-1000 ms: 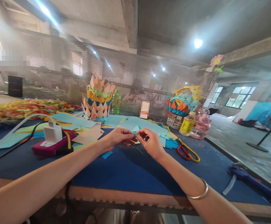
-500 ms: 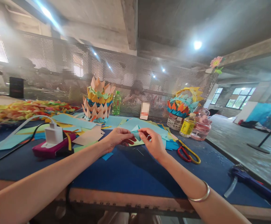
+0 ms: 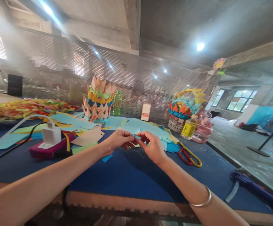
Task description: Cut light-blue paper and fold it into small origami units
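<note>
Left hand [image 3: 121, 139]: nearly closed, blue paper [image 3: 137, 135] pinched
Right hand [image 3: 152, 146]: same paper pinched too
Scissors [image 3: 190, 155]: seen near desk's [image 3: 117, 179] right edge

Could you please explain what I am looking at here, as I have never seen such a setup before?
There is no machine: a person works with two bare hands. Every picture comes from one camera worn on the head, looking forward and down. The left hand and right hand pinch a small light blue paper piece between them, above a blue tabletop. On it lie paper sheets, scissors with red and yellow handles, and a dark blue tool, probably a glue gun. Farther back stands a tiered, pointed paper construction.
</note>
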Available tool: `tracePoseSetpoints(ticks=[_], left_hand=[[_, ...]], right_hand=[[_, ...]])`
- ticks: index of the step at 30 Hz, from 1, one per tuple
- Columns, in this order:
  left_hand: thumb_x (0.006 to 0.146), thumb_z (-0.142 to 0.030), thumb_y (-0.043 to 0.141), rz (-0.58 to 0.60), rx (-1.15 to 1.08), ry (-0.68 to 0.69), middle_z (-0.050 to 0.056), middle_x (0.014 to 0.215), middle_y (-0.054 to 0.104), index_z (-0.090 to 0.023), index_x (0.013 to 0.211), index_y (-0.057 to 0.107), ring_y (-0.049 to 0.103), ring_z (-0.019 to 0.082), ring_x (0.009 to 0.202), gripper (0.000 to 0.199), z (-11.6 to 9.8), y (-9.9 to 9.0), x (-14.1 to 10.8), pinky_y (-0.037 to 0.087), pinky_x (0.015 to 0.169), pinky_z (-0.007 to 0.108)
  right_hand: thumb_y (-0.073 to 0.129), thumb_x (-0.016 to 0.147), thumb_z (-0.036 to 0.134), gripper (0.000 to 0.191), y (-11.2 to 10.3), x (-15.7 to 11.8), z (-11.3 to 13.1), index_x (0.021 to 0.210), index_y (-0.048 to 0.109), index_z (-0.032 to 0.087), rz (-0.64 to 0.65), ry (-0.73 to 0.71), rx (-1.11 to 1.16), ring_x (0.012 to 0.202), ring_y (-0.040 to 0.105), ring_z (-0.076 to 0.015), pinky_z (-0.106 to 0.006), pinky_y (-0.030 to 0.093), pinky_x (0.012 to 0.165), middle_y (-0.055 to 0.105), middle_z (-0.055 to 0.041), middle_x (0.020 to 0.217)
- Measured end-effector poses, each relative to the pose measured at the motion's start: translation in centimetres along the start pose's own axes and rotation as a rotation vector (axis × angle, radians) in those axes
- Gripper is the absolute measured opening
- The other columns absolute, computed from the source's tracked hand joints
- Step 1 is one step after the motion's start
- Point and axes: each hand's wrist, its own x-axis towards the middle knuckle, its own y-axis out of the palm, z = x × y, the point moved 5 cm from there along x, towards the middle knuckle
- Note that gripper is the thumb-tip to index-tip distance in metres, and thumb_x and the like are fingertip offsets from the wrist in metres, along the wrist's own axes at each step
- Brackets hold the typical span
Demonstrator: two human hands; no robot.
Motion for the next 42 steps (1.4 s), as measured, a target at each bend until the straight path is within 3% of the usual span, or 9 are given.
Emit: tracePoseSetpoints(ticks=[35, 42], left_hand=[[0.065, -0.039, 0.067, -0.004, -0.058, 0.038, 0.008, 0.082, 0.069, -0.014, 0.077, 0.066, 0.064, 0.017, 0.074, 0.028, -0.33, 0.17, -0.23, 0.044, 0.059, 0.024], [0.067, -0.036, 0.066, 0.003, -0.102, 0.037, 0.008, 0.080, 0.070, -0.014, 0.073, 0.064, 0.063, 0.016, 0.072, 0.023, -0.28, 0.23, -0.31, 0.044, 0.060, 0.023]], right_hand=[[0.055, 0.076, 0.024, 0.014, -0.27, 0.03, 0.00, 0.087, 0.062, 0.019, -0.084, 0.011, 0.024, 0.061, 0.052, -0.0114, -0.023, 0.043, 0.058, 0.060, -0.0010, 0.072], [0.052, 0.079, 0.022, 0.013, -0.58, -0.01, 0.70, 0.083, 0.064, 0.021, -0.094, -0.068, -0.004, 0.065, 0.052, -0.0123, -0.024, 0.043, 0.063, 0.059, -0.0019, 0.073]])
